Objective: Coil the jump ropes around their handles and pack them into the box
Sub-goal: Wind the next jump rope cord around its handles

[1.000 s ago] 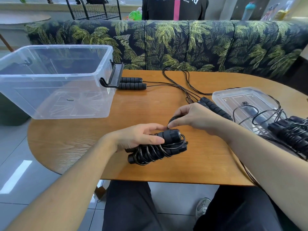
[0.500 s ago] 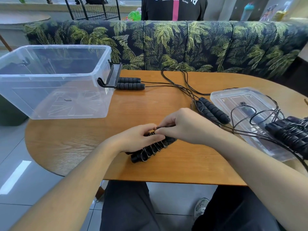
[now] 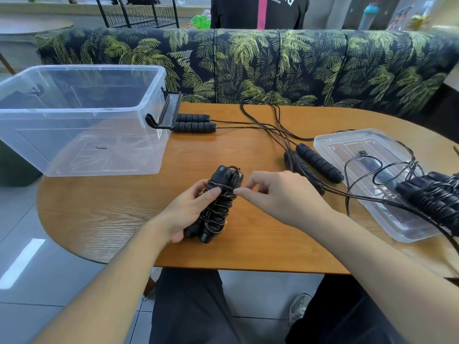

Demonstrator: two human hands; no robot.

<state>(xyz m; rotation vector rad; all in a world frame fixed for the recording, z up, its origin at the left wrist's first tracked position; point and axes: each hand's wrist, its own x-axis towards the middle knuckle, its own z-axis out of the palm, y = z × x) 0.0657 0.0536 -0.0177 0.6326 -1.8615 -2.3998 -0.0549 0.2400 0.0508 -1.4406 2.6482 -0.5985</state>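
Observation:
A coiled jump rope (image 3: 218, 207), black handles wrapped in thin cord, stands nearly upright near the table's front edge. My left hand (image 3: 186, 212) grips it from the left, thumb across the wraps. My right hand (image 3: 275, 194) is just to its right, with thumb and forefinger pinched at the cord near the top of the bundle. The clear plastic box (image 3: 82, 120) sits open at the left. Two uncoiled ropes lie further back: one handle pair (image 3: 193, 122) beside the box, another handle pair (image 3: 315, 165) right of centre. Another coiled rope (image 3: 432, 197) lies at the right.
The clear box lid (image 3: 367, 175) lies flat at the right, with loose cord over it. Loose black cords (image 3: 268, 120) trail across the round wooden table (image 3: 111, 214). A leaf-patterned sofa (image 3: 273, 65) runs behind the table, with a person standing beyond it.
The bundle lay sideways under both hands; now my left hand holds it nearly upright. My right hand has come off the top and pinches the cord at its right side.

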